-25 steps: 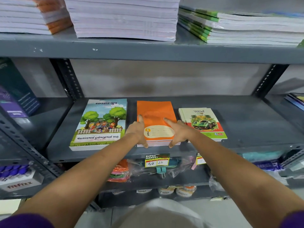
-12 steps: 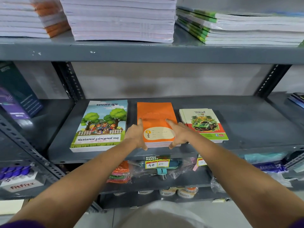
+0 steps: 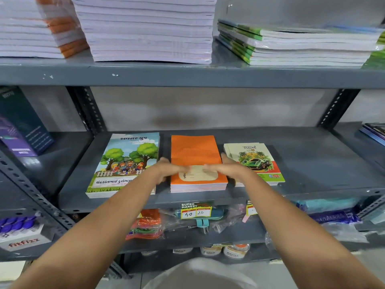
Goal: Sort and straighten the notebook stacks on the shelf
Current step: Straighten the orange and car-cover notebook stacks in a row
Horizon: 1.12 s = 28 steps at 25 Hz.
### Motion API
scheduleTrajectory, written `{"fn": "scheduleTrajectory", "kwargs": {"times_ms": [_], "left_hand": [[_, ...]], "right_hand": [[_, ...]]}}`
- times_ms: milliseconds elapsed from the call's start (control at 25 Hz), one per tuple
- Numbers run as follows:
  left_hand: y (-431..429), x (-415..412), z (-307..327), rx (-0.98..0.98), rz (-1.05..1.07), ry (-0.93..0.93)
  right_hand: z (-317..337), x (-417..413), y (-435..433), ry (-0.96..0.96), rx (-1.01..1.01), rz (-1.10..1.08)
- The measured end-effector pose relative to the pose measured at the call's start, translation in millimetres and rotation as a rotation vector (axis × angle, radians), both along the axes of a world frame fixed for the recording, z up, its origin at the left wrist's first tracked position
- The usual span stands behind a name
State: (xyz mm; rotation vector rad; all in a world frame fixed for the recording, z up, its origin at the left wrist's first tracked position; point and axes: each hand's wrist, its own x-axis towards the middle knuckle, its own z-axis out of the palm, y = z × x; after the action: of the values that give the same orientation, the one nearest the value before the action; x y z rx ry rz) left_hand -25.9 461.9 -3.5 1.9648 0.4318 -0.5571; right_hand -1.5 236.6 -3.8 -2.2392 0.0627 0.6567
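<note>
Three notebook stacks lie side by side on the grey middle shelf [image 3: 316, 163]: a large tree-picture stack [image 3: 125, 161] on the left, an orange stack [image 3: 194, 150] in the middle, and a small "travel" car-cover stack [image 3: 259, 161] on the right. My left hand [image 3: 167, 170] and my right hand [image 3: 226, 168] are both over the front part of the orange stack. Their fingertips point inward over its cream label and almost meet. Both hands are motion-blurred and hold nothing. The orange stack looks squared, parallel to its neighbours.
The shelf above carries a tall white-edged stack [image 3: 145, 28], an orange-spined stack [image 3: 37, 32] and a green-edged stack [image 3: 302, 46]. Dark boxes [image 3: 20, 126] stand at the left. A price tag [image 3: 195, 211] hangs on the shelf lip, with bagged goods below.
Both hands have left the sides of the orange stack and swung inward over its top cover. The stack now sits straighter.
</note>
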Motion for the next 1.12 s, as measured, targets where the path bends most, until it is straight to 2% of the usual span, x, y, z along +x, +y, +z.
{"fn": "scheduleTrajectory", "kwargs": {"times_ms": [80,120,160,240,360,440,560,640,720,800,880,1000,1120], "left_hand": [[-0.4,5.0,-5.2,-0.158,0.196,-0.029],[-5.7,2.8,-7.4,-0.222,0.252,-0.028],[-11.4,2.7,-12.8,-0.269,0.283,-0.023],[-14.9,10.5,-34.0,-0.232,0.284,-0.027],[-10.2,23.9,-53.3,-0.107,0.236,-0.068],[-19.8,3.5,-20.6,0.054,0.2,-0.124],[-40.5,-1.6,6.6,0.445,0.142,-0.379],[-67.2,-2.8,20.2,0.552,0.066,-0.562],[-101.8,0.7,26.4,0.616,-0.066,-0.641],[-143.0,2.6,29.6,0.678,-0.163,-0.572],[-177.1,6.0,27.0,0.67,-0.208,-0.429],[-204.7,16.5,16.0,0.599,-0.192,-0.292],[-212.8,24.6,12.5,0.611,-0.147,-0.286]], "right_hand": [[-9.6,4.9,0.6,0.049,0.188,-0.247],[-9.8,3.1,4.4,0.067,0.237,-0.29],[-8.5,-0.7,8.4,0.063,0.24,-0.3],[-5.9,-6.7,11.6,0.031,0.181,-0.32],[-13.0,2.6,7.5,0.063,0.168,-0.271],[-11.1,10.8,1.4,0.041,0.144,-0.193],[22.9,12.8,-23.2,-0.157,0.004,-0.136],[33.6,22.9,-56.7,-0.232,-0.028,-0.183],[37.3,29.0,-93.7,-0.288,-0.206,-0.228],[33.7,26.4,-126.4,-0.339,-0.487,-0.219],[24.2,18.9,-151.8,-0.322,-0.596,-0.239],[5.6,13.5,-168.6,-0.197,-0.548,-0.216],[-7.5,18.2,-161.3,-0.209,-0.467,-0.209]]}}
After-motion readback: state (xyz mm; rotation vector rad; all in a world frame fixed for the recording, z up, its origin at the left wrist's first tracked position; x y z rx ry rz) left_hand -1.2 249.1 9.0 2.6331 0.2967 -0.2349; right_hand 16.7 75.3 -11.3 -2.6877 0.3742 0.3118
